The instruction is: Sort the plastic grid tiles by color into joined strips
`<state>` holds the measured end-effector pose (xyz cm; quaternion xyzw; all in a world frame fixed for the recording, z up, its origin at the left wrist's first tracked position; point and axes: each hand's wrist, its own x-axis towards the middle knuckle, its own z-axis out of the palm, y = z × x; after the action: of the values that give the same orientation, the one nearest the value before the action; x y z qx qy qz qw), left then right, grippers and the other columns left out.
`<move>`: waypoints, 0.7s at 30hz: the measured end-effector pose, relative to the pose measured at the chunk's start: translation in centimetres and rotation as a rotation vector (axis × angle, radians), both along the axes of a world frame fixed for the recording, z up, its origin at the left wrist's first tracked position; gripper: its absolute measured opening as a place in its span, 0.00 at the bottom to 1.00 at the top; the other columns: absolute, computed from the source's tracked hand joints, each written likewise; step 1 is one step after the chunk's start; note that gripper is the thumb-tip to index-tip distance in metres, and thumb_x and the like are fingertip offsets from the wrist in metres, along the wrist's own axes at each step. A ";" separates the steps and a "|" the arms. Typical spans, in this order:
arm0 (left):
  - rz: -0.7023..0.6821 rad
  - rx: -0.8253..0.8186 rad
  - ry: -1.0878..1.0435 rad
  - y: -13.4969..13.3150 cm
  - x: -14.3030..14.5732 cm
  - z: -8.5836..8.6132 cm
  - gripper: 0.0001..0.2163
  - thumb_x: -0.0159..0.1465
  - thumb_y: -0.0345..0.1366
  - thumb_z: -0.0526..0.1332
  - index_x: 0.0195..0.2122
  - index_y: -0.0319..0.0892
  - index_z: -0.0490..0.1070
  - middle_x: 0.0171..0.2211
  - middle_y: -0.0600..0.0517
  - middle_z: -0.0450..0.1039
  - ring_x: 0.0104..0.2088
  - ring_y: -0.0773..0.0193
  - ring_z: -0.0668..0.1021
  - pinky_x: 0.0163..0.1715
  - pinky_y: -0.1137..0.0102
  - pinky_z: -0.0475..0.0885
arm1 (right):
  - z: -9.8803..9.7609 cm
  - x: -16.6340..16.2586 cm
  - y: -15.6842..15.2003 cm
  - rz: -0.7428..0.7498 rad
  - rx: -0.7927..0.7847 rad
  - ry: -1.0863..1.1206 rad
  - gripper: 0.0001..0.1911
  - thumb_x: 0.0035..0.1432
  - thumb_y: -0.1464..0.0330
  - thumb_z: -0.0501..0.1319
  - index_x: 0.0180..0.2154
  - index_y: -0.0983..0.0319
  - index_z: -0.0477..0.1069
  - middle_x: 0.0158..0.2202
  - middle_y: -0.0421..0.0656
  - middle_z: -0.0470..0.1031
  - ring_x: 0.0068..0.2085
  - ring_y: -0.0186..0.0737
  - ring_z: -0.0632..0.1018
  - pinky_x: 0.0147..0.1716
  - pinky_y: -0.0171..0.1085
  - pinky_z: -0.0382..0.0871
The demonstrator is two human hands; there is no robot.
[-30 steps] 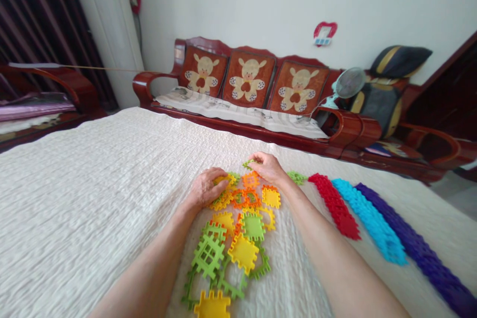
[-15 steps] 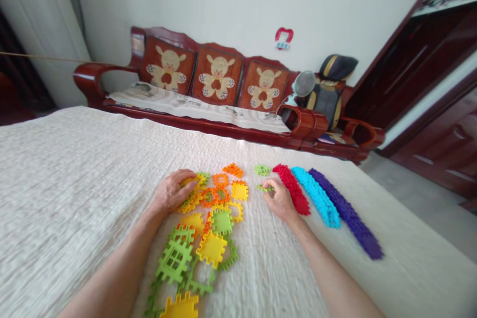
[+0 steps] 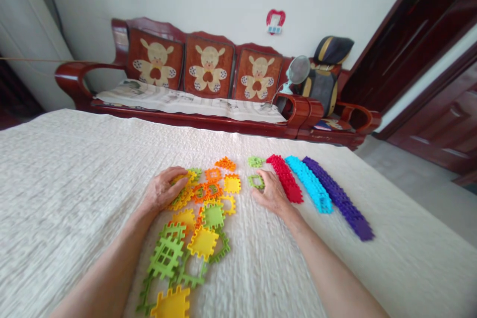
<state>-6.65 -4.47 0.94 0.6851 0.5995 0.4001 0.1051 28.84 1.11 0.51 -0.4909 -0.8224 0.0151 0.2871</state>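
Note:
My left hand (image 3: 164,190) lies over yellow interlocking tiles (image 3: 182,197) at the left of a loose pile, its thumb apart from the fingers. Part of these tiles is hidden under it. My right hand (image 3: 271,193) has thumb and forefinger spread beside a small green square frame (image 3: 256,182), which lies flat on the cloth. Just behind that frame is another bunch of light green pieces (image 3: 256,161). Between my hands are orange frames (image 3: 213,175) and a yellow tile (image 3: 232,184). Green lattice tiles (image 3: 166,257) and more yellow tiles (image 3: 203,242) spread toward me.
Right of my right hand run long rows of stacked tiles: red (image 3: 285,179), light blue (image 3: 309,185) and purple (image 3: 339,198). All lie on a cream textured cloth (image 3: 93,159). Beyond it stand a wooden sofa (image 3: 208,121) with bear cushions and a small fan (image 3: 298,70).
My right hand has let go of the green square frame, which now lies flat, and its fingers have spread. My left hand stays on the yellow tiles. The view has shifted slightly.

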 end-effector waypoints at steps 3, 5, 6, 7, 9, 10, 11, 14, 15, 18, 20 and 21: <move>-0.005 -0.009 0.003 0.0 -0.1 -0.1 0.18 0.61 0.49 0.56 0.40 0.44 0.78 0.46 0.48 0.77 0.47 0.57 0.78 0.52 0.66 0.71 | 0.0 -0.1 0.2 0.000 0.000 0.044 0.28 0.49 0.68 0.60 0.54 0.66 0.65 0.51 0.55 0.72 0.53 0.52 0.72 0.55 0.51 0.65; -0.002 -0.016 0.009 0.1 -0.2 -0.2 0.18 0.61 0.49 0.56 0.41 0.44 0.77 0.47 0.48 0.77 0.48 0.57 0.78 0.52 0.66 0.71 | 0.0 -0.2 0.2 0.007 0.013 0.069 0.27 0.50 0.68 0.60 0.53 0.65 0.65 0.51 0.54 0.72 0.53 0.52 0.72 0.55 0.51 0.65; 0.001 -0.016 0.013 0.1 -0.2 -0.3 0.18 0.61 0.50 0.56 0.41 0.44 0.77 0.47 0.48 0.77 0.48 0.56 0.78 0.52 0.65 0.70 | 0.1 -0.3 0.1 0.013 0.027 0.078 0.27 0.50 0.67 0.60 0.53 0.65 0.65 0.52 0.54 0.72 0.54 0.52 0.71 0.56 0.51 0.64; 0.005 -0.016 0.015 0.1 -0.3 -0.3 0.18 0.61 0.50 0.56 0.41 0.44 0.77 0.47 0.48 0.77 0.48 0.56 0.77 0.53 0.65 0.70 | 0.1 -0.3 0.1 0.020 0.045 0.090 0.27 0.50 0.66 0.61 0.53 0.64 0.65 0.53 0.54 0.71 0.55 0.52 0.71 0.56 0.51 0.64; 0.012 -0.010 0.019 0.2 -0.3 -0.4 0.18 0.61 0.51 0.56 0.40 0.44 0.77 0.47 0.47 0.77 0.48 0.55 0.78 0.53 0.64 0.70 | 0.4 -0.4 0.2 0.034 0.087 0.125 0.25 0.52 0.66 0.60 0.53 0.64 0.66 0.54 0.54 0.69 0.57 0.51 0.69 0.58 0.50 0.62; 0.012 -0.006 0.021 0.2 -0.3 -0.5 0.19 0.61 0.51 0.55 0.40 0.44 0.77 0.47 0.47 0.77 0.48 0.55 0.78 0.53 0.64 0.71 | 0.6 -0.5 0.4 0.032 0.105 0.140 0.24 0.53 0.66 0.59 0.52 0.64 0.66 0.55 0.53 0.69 0.57 0.50 0.68 0.58 0.49 0.62; 0.011 -0.002 0.022 0.2 -0.3 -0.5 0.19 0.61 0.51 0.55 0.40 0.44 0.77 0.47 0.47 0.77 0.48 0.55 0.78 0.52 0.64 0.71 | 0.9 -0.5 0.7 0.021 0.117 0.145 0.23 0.54 0.68 0.58 0.52 0.65 0.66 0.54 0.53 0.69 0.57 0.48 0.68 0.58 0.47 0.61; 0.001 0.006 0.033 0.3 -0.4 -0.7 0.18 0.61 0.50 0.55 0.41 0.44 0.77 0.47 0.48 0.77 0.49 0.55 0.77 0.52 0.64 0.71 | 2.2 -0.5 2.4 -0.026 0.105 0.034 0.23 0.52 0.75 0.54 0.51 0.65 0.68 0.54 0.52 0.71 0.56 0.46 0.68 0.58 0.45 0.60; -0.003 0.008 0.036 0.3 -0.4 -0.7 0.18 0.62 0.50 0.55 0.41 0.44 0.77 0.47 0.48 0.77 0.48 0.55 0.77 0.52 0.64 0.71 | 2.7 -0.6 3.1 -0.047 0.089 -0.033 0.24 0.51 0.76 0.54 0.51 0.65 0.68 0.54 0.51 0.71 0.56 0.46 0.68 0.57 0.45 0.59; -0.008 0.018 0.041 0.3 -0.5 -0.8 0.18 0.62 0.50 0.55 0.41 0.44 0.77 0.47 0.48 0.77 0.48 0.55 0.78 0.52 0.64 0.71 | 3.9 -1.0 5.2 -0.130 0.000 -0.229 0.26 0.49 0.76 0.55 0.52 0.61 0.69 0.54 0.48 0.72 0.56 0.49 0.67 0.53 0.47 0.57; -0.008 0.015 0.042 0.3 -0.5 -0.8 0.18 0.62 0.50 0.55 0.41 0.44 0.77 0.47 0.48 0.77 0.48 0.55 0.78 0.51 0.64 0.71 | 4.4 -1.3 6.2 -0.191 -0.069 -0.309 0.26 0.50 0.77 0.55 0.53 0.60 0.68 0.53 0.46 0.74 0.55 0.49 0.66 0.50 0.47 0.56; -0.007 0.012 0.042 0.3 -0.5 -0.8 0.18 0.62 0.50 0.55 0.41 0.44 0.77 0.47 0.48 0.77 0.48 0.55 0.78 0.51 0.64 0.71 | 4.6 -1.5 6.5 -0.208 -0.102 -0.336 0.26 0.50 0.77 0.55 0.52 0.59 0.69 0.51 0.46 0.75 0.55 0.49 0.66 0.49 0.46 0.55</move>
<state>-7.12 -4.20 0.16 0.6960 0.5968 0.3890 0.0897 27.31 7.60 5.07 -0.5826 -0.8019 -0.0548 0.1206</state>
